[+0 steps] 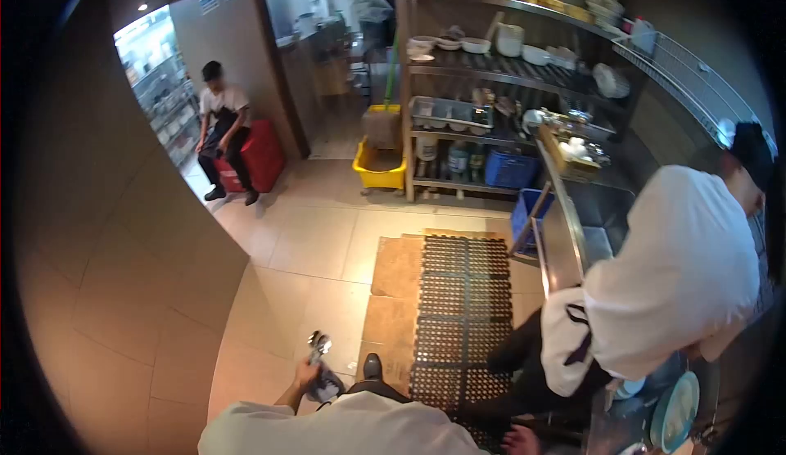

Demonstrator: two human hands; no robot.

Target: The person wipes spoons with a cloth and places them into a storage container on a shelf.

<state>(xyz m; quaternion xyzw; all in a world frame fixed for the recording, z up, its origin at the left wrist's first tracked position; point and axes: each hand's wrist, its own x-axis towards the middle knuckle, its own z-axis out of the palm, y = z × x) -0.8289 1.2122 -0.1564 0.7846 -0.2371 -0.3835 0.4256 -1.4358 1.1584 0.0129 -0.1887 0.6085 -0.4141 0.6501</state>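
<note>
My left hand (pixel 306 372) is closed round the handles of a few shiny metal spoons (pixel 320 343), their bowls pointing up and away from me. Just below and beside that hand hangs a grey-dark cloth (pixel 326 385); whether the same fingers grip it is hard to make out. At the bottom edge, partly cut off, my right hand (pixel 520 439) is low at my side, fingers loosely apart and nothing seen in them. My black shoe (pixel 372 367) is on cardboard (pixel 386 324) between the two hands.
A co-worker in white (pixel 671 259) bends over the sink (pixel 602 238) at right, near a green-rimmed plate (pixel 678 410). A black rubber mat (pixel 465 308) covers the floor ahead. Beyond are a dish rack (pixel 483 69), a yellow mop bucket (pixel 380 175) and a person seated on a red box (pixel 264 156).
</note>
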